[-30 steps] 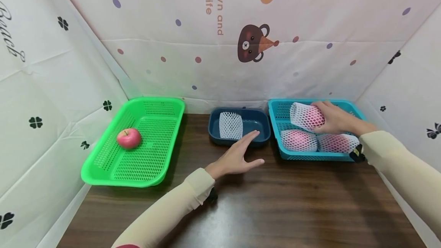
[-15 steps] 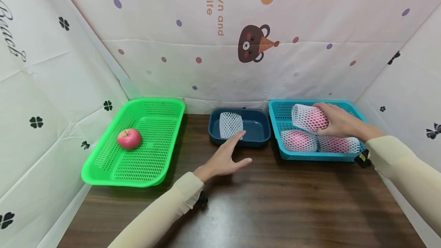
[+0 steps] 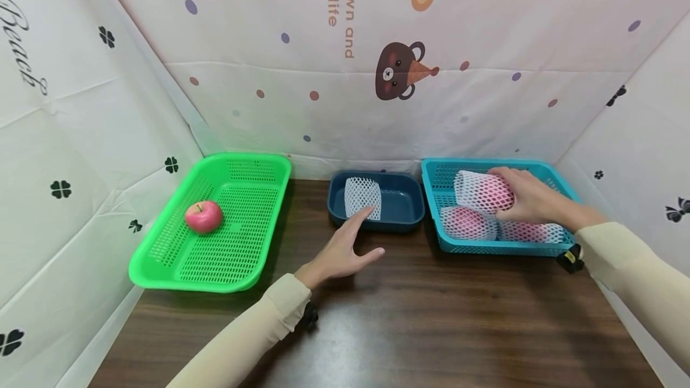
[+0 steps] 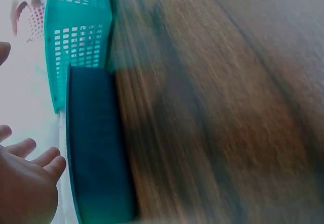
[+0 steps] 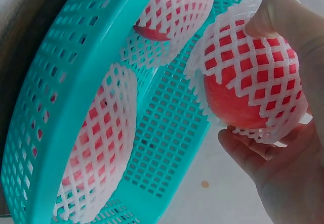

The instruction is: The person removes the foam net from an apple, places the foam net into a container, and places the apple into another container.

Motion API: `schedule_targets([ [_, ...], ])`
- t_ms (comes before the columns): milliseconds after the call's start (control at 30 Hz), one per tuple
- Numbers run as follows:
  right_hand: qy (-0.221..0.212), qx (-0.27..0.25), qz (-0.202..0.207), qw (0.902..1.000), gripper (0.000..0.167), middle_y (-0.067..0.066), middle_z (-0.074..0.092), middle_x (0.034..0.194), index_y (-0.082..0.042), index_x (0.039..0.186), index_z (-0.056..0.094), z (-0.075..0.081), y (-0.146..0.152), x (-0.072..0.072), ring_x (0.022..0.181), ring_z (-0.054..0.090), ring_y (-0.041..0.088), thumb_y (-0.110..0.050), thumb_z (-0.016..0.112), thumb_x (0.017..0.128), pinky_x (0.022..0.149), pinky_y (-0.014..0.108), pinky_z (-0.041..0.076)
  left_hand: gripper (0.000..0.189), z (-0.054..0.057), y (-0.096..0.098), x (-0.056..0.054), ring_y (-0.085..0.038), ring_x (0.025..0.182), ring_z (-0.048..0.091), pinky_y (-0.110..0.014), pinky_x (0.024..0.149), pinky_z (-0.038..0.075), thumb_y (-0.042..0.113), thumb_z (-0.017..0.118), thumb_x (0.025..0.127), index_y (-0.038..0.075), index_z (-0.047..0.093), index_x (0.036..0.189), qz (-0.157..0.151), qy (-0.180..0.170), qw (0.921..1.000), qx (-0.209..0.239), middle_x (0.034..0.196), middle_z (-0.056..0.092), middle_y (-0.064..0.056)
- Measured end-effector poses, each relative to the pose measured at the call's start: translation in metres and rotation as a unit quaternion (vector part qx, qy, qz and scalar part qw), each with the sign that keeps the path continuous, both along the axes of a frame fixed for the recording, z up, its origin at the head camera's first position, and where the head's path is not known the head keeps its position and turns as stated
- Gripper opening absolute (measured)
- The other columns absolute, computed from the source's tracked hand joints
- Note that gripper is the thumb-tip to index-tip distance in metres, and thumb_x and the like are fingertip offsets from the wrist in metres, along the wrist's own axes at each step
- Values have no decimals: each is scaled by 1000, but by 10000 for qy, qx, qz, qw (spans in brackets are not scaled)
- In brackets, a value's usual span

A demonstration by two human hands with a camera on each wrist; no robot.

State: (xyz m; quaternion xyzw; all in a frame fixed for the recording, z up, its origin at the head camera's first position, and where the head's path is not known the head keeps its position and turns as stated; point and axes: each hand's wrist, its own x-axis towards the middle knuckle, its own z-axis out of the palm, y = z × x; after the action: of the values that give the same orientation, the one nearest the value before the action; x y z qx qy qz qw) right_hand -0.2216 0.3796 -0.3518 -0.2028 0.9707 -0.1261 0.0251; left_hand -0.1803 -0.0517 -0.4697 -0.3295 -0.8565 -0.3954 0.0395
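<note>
Tabletop: three containers, four apples, right grip clasping one, left grip spread.

Soft, bright light is filling the head view, casting pale glare on the bench and a shadow below the right sleeve. The left wrist view is looking blurry, its left side appearing washed out.

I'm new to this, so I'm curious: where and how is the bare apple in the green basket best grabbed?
Probably around its widest part, from above and slightly from the right. The bare apple is round with its stem facing up; the green basket stands open above it, and bare floor lies to its right, while the left wall is close.
</note>
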Motion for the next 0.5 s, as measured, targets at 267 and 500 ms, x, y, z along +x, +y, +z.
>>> schedule_targets([
  [267,70,-129,48,9999,94,28,46,146,-1,153,35,3,-6,9,131,41,50,-22,87,77,92,70,44,88,-3,-9,1,-14,153,26,-42,122,28,46,70,95,18,23,164,106,-87,9999,28,167,30,-4],
  [500,178,-270,228,9992,91,22,53,134,-3,150,39,5,-15,17,111,50,37,-21,88,76,76,51,52,88,-6,-18,2,-18,152,30,-45,121,31,46,70,95,15,25,163,267,-55,9996,44,166,31,-6],
])
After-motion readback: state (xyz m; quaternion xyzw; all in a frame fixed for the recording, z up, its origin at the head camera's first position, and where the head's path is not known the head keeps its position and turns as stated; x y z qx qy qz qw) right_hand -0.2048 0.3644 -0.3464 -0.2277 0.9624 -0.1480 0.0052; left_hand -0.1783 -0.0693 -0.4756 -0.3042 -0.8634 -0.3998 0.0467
